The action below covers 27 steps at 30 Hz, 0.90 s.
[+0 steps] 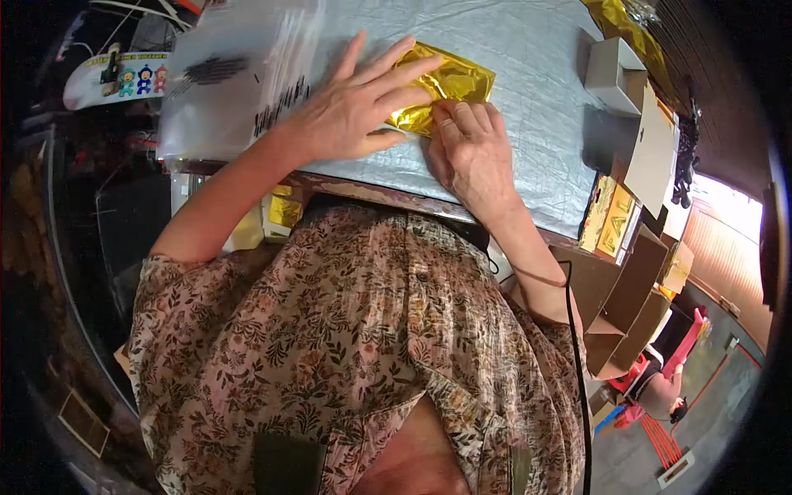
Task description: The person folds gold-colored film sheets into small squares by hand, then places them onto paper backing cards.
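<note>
- In the head view, the gold foil piece [462, 78] lies on the surface [544, 148], around the middle between its left and right edges and nearer to the near edge than to the far one.
- The left hand [363, 107] is spread over the left part of the foil, fingers pointing to the right and thumb apart toward the near edge.
- The right hand [474, 148] has its fingers curled together at the foil's near side, and they seem to pinch it; the contact is partly hidden.
- For handling it well, I think the left palm should press lightly and evenly, while the right fingertips work close to the foil's edge, without creasing it.
- The foil's visible far side slants from far left to nearer right, its free corner pointing to the surface's right edge; its full long axis is covered, so I cannot tell it.
</note>
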{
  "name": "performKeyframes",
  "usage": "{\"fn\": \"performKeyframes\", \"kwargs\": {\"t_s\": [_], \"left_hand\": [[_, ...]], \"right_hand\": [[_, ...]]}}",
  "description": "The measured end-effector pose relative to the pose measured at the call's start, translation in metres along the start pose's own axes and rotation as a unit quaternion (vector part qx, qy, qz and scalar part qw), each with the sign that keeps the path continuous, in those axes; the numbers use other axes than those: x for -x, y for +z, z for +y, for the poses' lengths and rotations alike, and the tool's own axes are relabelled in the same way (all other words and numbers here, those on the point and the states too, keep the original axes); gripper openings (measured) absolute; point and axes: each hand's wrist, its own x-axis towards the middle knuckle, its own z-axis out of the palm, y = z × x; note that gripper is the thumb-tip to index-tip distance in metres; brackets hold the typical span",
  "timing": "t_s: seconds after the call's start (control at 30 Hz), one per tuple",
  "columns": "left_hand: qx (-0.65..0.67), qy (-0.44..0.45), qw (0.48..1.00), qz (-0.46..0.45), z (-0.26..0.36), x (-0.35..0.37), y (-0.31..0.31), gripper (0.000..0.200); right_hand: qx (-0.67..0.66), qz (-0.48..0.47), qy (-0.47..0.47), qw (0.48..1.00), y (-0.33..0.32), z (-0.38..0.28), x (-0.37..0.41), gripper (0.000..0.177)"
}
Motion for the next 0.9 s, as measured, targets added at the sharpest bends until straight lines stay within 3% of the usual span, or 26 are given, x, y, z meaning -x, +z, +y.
{"fn": "performKeyframes", "kwargs": {"t_s": [0.03, 0.1, 0.2, 0.23, 0.33, 0.5, 0.57, 0.6, 0.63, 0.67, 0.7, 0.73, 0.8, 0.87, 0.9], "left_hand": [[-0.001, 0.003, 1.000, 0.000, 0.002, -0.002, -0.002, 0.059], [-0.062, 0.088, 0.994, -0.003, 0.006, -0.003, -0.006, 0.024], [-0.112, 0.136, 0.984, -0.011, 0.010, -0.011, -0.006, 0.008], [-0.095, 0.137, 0.985, 0.039, 0.013, -0.013, -0.003, 0.011], [-0.100, 0.141, 0.982, 0.072, 0.011, -0.021, 0.003, 0.008], [-0.094, 0.131, 0.986, 0.031, 0.011, -0.030, -0.020, 0.014], [-0.072, 0.127, 0.989, 0.019, 0.011, -0.035, -0.036, 0.022], [0.033, 0.044, 0.998, 0.033, 0.012, -0.035, -0.047, 0.034], [0.138, -0.037, 0.989, 0.047, 0.013, -0.036, -0.055, 0.047], [0.133, -0.026, 0.990, 0.049, 0.012, -0.038, -0.057, 0.047], [0.381, -0.121, 0.908, 0.121, 0.009, -0.038, -0.054, 0.056], [0.600, -0.207, 0.752, 0.178, 0.003, -0.036, -0.048, 0.067], [0.623, -0.191, 0.743, 0.152, -0.010, -0.032, -0.019, 0.070], [0.774, -0.235, 0.585, 0.058, 0.005, -0.030, -0.005, 0.061], [0.773, -0.234, 0.587, 0.055, 0.014, -0.032, -0.004, 0.061]], "right_hand": [[0.014, -0.014, 0.000, 1.000, -0.001, 0.001, -0.001, 0.038], [0.028, -0.028, -0.005, 0.999, -0.004, 0.001, -0.002, 0.038], [0.035, -0.014, -0.009, 0.999, -0.005, -0.001, -0.005, 0.040], [0.039, -0.013, -0.005, 0.999, -0.004, -0.003, -0.005, 0.040], [0.060, 0.016, -0.002, 0.998, 0.007, -0.006, -0.003, 0.038], [0.110, 0.063, -0.017, 0.992, 0.015, -0.005, -0.005, 0.028], [-0.012, 0.065, 0.044, 0.997, -0.004, -0.006, -0.009, 0.019], [-0.006, 0.072, 0.047, 0.996, -0.018, -0.006, -0.012, 0.019], [-0.160, 0.062, 0.156, 0.973, -0.034, -0.006, -0.016, 0.016], [-0.310, 0.053, 0.256, 0.914, -0.045, -0.003, -0.017, 0.013], [-0.434, 0.021, 0.356, 0.828, -0.050, 0.004, -0.014, 0.015], [-0.431, 0.032, 0.354, 0.829, -0.051, 0.012, -0.012, 0.015], [-0.638, 0.071, 0.361, 0.676, -0.051, 0.023, -0.007, 0.015], [-0.661, 0.091, 0.360, 0.652, -0.055, 0.023, -0.006, 0.014], [-0.666, 0.113, 0.361, 0.643, -0.050, 0.024, -0.003, 0.013]]}}
